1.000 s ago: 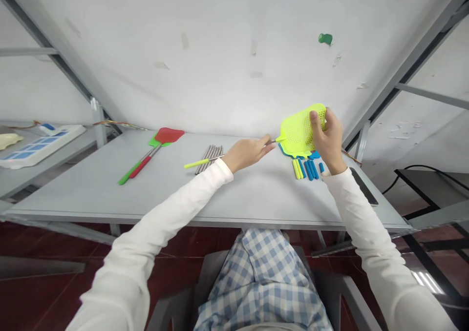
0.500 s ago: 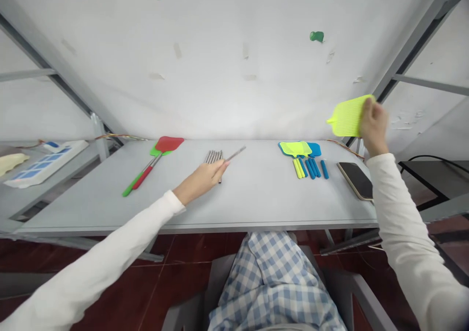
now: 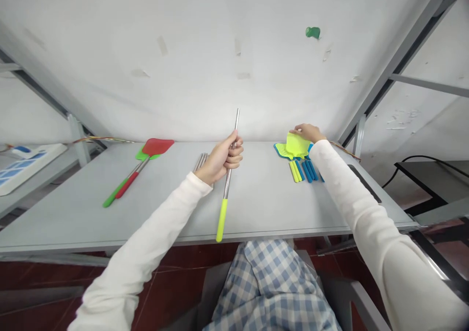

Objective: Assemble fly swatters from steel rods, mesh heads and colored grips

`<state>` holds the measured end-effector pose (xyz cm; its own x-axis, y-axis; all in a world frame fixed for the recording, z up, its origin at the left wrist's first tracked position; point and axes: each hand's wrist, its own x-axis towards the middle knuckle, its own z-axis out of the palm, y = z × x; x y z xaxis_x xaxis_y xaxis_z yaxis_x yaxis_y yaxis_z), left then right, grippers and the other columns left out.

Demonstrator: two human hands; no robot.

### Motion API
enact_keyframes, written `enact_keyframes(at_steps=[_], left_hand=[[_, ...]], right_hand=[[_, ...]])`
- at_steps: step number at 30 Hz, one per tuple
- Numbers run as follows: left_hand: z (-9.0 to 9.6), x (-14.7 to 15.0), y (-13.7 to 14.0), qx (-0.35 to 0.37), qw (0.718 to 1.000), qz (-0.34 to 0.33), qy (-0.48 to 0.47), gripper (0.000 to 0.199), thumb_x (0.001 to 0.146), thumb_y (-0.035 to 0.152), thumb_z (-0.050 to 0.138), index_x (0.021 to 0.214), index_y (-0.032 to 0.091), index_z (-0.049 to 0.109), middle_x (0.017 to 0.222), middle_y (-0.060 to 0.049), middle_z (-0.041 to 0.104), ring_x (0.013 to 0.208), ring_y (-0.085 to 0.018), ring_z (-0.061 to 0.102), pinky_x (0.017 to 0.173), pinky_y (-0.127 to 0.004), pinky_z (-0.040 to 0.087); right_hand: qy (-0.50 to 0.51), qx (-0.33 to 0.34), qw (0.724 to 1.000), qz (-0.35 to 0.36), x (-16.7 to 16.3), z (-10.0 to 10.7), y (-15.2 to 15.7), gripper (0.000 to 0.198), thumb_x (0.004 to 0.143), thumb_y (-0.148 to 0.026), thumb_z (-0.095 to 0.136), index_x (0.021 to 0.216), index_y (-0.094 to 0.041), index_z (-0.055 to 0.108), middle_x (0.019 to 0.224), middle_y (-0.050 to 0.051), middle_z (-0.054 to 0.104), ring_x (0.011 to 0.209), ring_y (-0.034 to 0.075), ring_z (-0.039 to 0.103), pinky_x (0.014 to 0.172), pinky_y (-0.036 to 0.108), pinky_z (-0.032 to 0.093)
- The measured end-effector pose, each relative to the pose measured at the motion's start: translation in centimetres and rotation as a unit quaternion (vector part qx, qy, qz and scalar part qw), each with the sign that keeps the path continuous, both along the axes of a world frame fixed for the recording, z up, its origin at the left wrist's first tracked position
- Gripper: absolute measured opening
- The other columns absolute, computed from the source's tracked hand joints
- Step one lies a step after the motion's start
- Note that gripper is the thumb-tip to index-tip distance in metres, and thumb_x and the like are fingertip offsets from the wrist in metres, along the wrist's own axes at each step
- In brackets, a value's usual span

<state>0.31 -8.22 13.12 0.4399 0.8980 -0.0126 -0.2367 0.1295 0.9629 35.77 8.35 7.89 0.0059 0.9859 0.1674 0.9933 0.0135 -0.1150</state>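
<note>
My left hand [image 3: 224, 157] is closed around a metal rod [image 3: 227, 182], with a yellow-green grip [image 3: 222, 221] on its lower end. The rod stands nearly upright over the middle of the table. Farther right, my right hand [image 3: 307, 132] pinches the top edge of a yellow-green fly swatter head [image 3: 296, 146]. That head is tilted over a pile of swatter heads, where another yellow-green head [image 3: 282, 150] lies on blue ones. Just in front of the pile lie yellow-green handles [image 3: 294, 171] and several blue handles [image 3: 309, 171]. Metal rods [image 3: 200, 161] are partly hidden behind my left hand.
On the left of the grey table [image 3: 176, 194] lie a red fly swatter [image 3: 157, 147] and a green one [image 3: 113, 194], partly overlapping. A phone [image 3: 364, 183] is half covered by my right sleeve. A power strip [image 3: 32, 165] sits on the left-hand surface.
My right hand has carried the yellow-green swatter head leftward and down to the pile. My left hand has risen and turned the rod more upright, bringing its yellow-green grip into view.
</note>
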Motion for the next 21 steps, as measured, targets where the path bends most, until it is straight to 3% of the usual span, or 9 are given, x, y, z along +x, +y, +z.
enact_keyframes(at_steps=[4,9,12,15,18,21], left_hand=[[-1.7,0.5,2.2,-0.102,0.994,-0.027,-0.031,0.031,0.095,0.041,0.047,0.074,0.019,0.043,0.053,0.012,0.015,0.036,-0.002,0.009,0.031,-0.012,0.009],[-3.7,1.1,4.1,-0.204,0.977,-0.025,-0.053,0.031,0.099,0.031,0.035,0.077,0.015,0.049,0.049,0.011,0.019,0.032,-0.002,0.014,0.029,-0.013,0.009],[-4.6,1.8,4.8,-0.245,0.967,-0.036,-0.062,0.031,0.099,0.029,0.034,0.077,0.014,0.051,0.048,0.011,0.020,0.031,-0.002,0.017,0.029,-0.013,0.009],[-5.2,2.8,5.3,-0.268,0.959,-0.055,-0.072,0.031,0.099,0.028,0.034,0.077,0.013,0.051,0.047,0.011,0.021,0.030,-0.001,0.019,0.028,-0.012,0.010],[-5.6,4.0,5.3,-0.279,0.955,-0.063,-0.076,0.030,0.098,0.029,0.035,0.077,0.014,0.050,0.047,0.012,0.021,0.030,-0.001,0.019,0.029,-0.012,0.010],[-5.5,5.6,5.1,-0.281,0.954,-0.074,-0.072,0.028,0.098,0.029,0.039,0.076,0.015,0.048,0.048,0.012,0.022,0.031,-0.001,0.019,0.030,-0.012,0.009]], right_hand=[[-0.007,-0.038,0.999,0.000,0.6,-2.0,1.2,0.055,0.086,-0.068,0.047,0.104,-0.023,0.075,0.107,0.012,0.073,0.098,0.027,0.064,0.082,0.036,0.040],[-0.061,0.014,0.997,0.038,0.4,-3.4,1.5,0.059,0.090,-0.065,0.042,0.092,-0.019,0.077,0.092,0.014,0.073,0.097,0.028,0.061,0.095,0.045,0.031],[-0.028,0.024,0.998,0.044,0.3,-3.7,0.9,0.057,0.090,-0.063,0.042,0.094,-0.017,0.076,0.097,0.016,0.071,0.104,0.032,0.056,0.094,0.047,0.031],[0.035,0.059,0.997,0.035,-0.3,-3.3,-0.1,0.055,0.091,-0.060,0.042,0.099,-0.017,0.074,0.109,0.017,0.067,0.110,0.034,0.053,0.094,0.047,0.033],[0.149,0.065,0.984,0.077,-2.1,-2.0,-1.6,0.060,0.092,-0.064,0.036,0.097,-0.018,0.074,0.105,0.015,0.068,0.105,0.031,0.056,0.093,0.044,0.037],[0.341,0.002,0.926,0.165,-5.4,-0.4,-3.9,0.071,0.091,-0.071,0.026,0.096,-0.018,0.072,0.099,0.011,0.070,0.089,0.022,0.061,0.082,0.034,0.044]])
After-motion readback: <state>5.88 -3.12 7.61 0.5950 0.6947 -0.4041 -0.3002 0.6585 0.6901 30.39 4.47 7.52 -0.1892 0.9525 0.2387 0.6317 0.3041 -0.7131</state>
